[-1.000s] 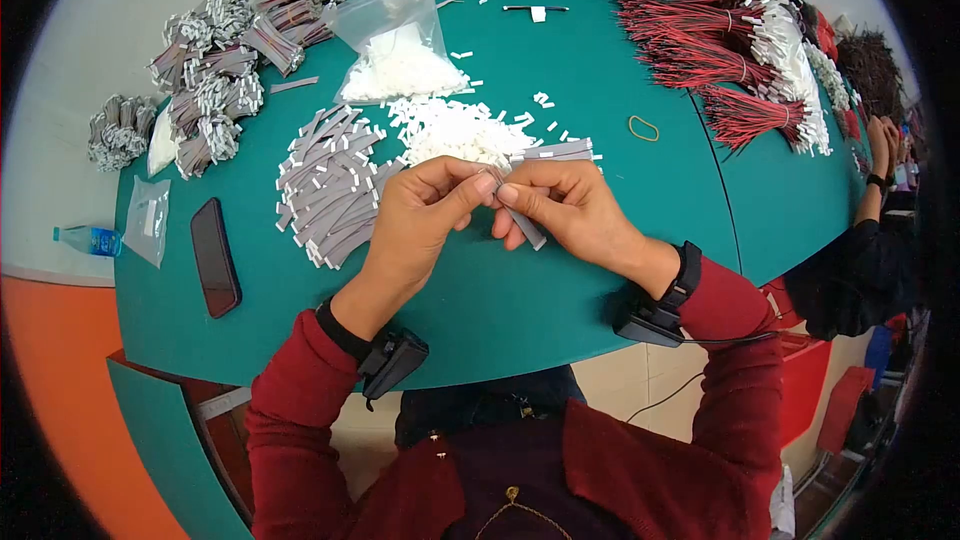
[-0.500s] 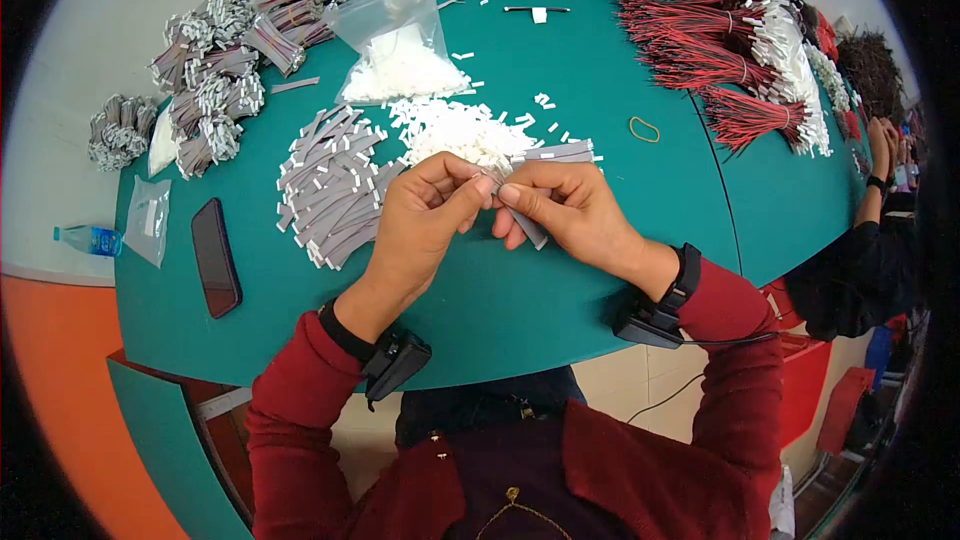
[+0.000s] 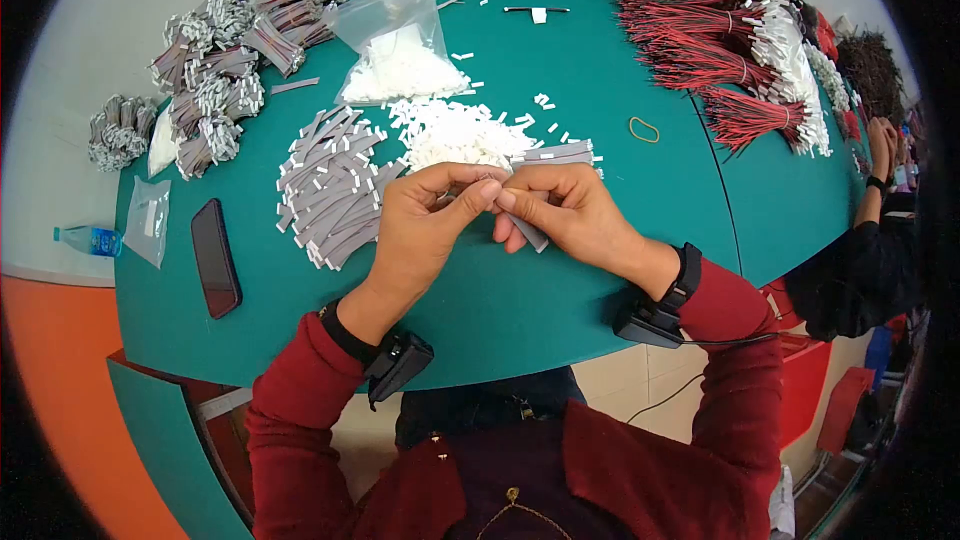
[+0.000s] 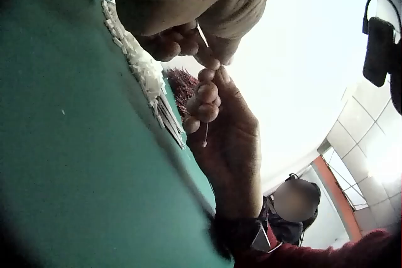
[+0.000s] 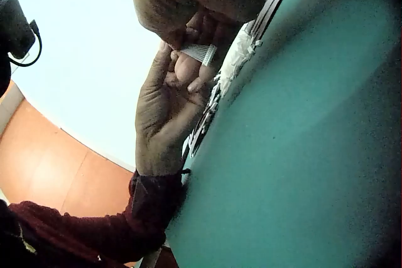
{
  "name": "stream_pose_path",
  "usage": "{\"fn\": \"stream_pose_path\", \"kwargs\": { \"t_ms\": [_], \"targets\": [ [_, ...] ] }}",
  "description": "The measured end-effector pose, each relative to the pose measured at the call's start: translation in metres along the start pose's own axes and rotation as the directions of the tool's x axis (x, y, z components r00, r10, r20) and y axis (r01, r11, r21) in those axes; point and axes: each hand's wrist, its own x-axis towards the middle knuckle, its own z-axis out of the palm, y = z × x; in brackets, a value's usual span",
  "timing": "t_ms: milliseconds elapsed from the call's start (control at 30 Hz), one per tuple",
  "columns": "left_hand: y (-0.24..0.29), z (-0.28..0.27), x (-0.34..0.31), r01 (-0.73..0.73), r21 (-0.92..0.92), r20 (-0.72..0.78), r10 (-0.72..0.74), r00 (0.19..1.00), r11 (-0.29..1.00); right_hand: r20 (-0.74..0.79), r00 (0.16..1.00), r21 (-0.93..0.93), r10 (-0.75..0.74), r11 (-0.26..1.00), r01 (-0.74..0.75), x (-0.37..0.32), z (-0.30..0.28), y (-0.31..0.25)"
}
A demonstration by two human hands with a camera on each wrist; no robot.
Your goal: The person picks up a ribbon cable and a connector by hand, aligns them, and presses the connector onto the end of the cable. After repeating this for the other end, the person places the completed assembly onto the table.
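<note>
Both hands meet over the table, in front of a heap of small white connector housings. My right hand pinches a short grey ribbon cable between thumb and index finger, and one end slants down below its fingers. At the cable's other end, the thumb and index finger of my left hand pinch too, their tips right against the right hand's. The right wrist view shows thin wires fanning out to a white connector beside the left fingers. The fingertips hide the cable's middle.
Left of the hands lies a pile of grey ribbon cables. Behind it are a clear bag of white housings and tied cable bundles. A phone lies at left, red-and-black wire bundles at right. Another person's arm shows far right.
The left thumb and index finger have shifted slightly right, and the index finger has come down closer to the right fingertips. My right hand and the cable's hanging end are almost still.
</note>
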Motion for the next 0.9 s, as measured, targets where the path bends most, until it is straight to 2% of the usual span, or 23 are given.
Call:
{"fn": "stream_pose_path", "kwargs": {
  "t_ms": [100,267,367,467,667,900],
  "targets": [
    [-0.002,-0.003,0.0,-0.007,0.064,-0.018,0.009,1.0,0.998,-0.002,1.0,0.01,0.002,1.0,-0.002,0.0,0.0,0.0],
    [-0.003,-0.002,0.001,-0.005,0.007,-0.004,0.005,1.0,1.0,0.029,0.999,-0.053,-0.017,0.998,0.018,-0.001,-0.001,0.0],
    [-0.004,-0.006,0.002,-0.014,0.001,0.01,0.014,1.0,1.0,0.0,1.0,-0.012,-0.016,1.0,0.016,-0.001,0.002,-0.001],
    [-0.002,-0.005,0.002,0.005,-0.027,0.019,-0.005,1.0,1.0,-0.029,0.999,-0.097,0.021,0.995,-0.024,-0.002,0.004,-0.011],
    [-0.006,-0.004,0.001,0.012,-0.046,0.037,-0.01,0.999,0.999,-0.075,0.995,-0.081,-0.06,0.995,0.054,-0.001,0.0,-0.005],
    [-0.006,-0.003,0.002,0.077,-0.104,0.017,-0.076,0.997,0.992,-0.099,0.994,-0.073,-0.051,0.996,0.044,-0.001,-0.001,-0.008]
  ]
}}
